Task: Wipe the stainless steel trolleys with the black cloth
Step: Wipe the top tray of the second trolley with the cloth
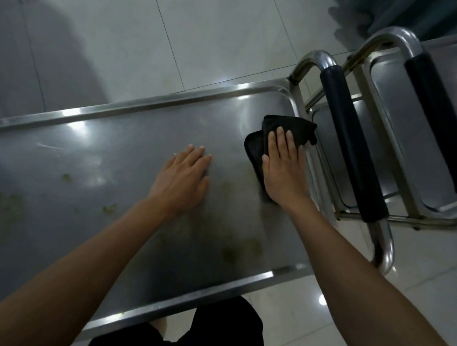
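A folded black cloth (pixel 283 139) lies at the right end of the smeared stainless steel trolley (pixel 83 164).

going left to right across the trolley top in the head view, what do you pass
greenish stains → left hand flat on the trolley top → right hand pressing the black cloth → padded handle → second trolley

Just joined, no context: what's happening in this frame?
A person is wiping a stainless steel trolley. The right hand presses a black cloth flat on the top near the handle end; the left hand rests open on the surface. Yellowish smears remain on the near-left part.
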A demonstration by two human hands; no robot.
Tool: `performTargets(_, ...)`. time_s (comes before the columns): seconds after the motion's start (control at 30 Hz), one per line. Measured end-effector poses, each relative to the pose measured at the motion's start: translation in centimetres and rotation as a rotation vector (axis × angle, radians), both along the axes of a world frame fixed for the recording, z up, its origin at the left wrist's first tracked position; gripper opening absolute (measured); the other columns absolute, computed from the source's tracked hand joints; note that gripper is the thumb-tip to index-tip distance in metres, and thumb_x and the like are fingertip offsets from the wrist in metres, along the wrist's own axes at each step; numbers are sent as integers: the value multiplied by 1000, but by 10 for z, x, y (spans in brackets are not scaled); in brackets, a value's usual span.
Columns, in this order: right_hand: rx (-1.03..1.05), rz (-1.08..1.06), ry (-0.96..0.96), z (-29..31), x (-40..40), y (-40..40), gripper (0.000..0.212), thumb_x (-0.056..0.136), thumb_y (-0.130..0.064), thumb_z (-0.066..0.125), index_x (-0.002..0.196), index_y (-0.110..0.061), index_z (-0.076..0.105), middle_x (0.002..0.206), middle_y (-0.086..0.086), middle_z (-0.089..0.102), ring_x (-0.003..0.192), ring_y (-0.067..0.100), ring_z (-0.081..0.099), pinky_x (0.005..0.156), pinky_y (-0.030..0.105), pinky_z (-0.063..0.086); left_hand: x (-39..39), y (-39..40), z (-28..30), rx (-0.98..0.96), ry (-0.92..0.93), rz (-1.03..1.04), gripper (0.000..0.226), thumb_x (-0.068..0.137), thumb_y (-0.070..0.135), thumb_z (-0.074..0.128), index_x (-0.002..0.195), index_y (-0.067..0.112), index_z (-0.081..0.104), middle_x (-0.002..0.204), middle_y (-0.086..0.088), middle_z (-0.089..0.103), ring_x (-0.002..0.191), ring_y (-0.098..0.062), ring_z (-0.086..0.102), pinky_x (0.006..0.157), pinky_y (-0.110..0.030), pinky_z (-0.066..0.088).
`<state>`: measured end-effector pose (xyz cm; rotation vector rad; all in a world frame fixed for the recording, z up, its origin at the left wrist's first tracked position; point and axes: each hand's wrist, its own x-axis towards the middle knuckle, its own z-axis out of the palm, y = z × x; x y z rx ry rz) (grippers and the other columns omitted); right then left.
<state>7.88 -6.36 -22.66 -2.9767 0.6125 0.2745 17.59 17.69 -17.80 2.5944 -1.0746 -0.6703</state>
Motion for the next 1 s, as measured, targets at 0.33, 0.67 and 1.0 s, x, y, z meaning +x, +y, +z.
performTargets(0.33,35,100,-15,0,-1,111,61,106,-36,21,160,-12,7,168,9,0,154,28,-5,123,54,10,-17,93,3,-14,-12,91,54,100,32,43,151,16,33,160,-5,25,150,-25,14,121,-46,14)
performTargets(0.67,62,260,-29,-5,19,224,61,106,-37,26,160,-12,10,168,9,2,155,28,-3,123,55,11,-29,201,6,25,-40,225,55,101,35,42,152,18,30,161,-4,24,150,-24,14,121,-45,17)
performTargets(1.0,124,408,-18,-4,39,336,62,105,-38,20,160,-13,8,168,9,-1,154,28,-6,122,56,9,-42,290,3,22,-26,353,57,101,33,43,153,17,27,162,-4,22,150,-23,12,122,-44,14)
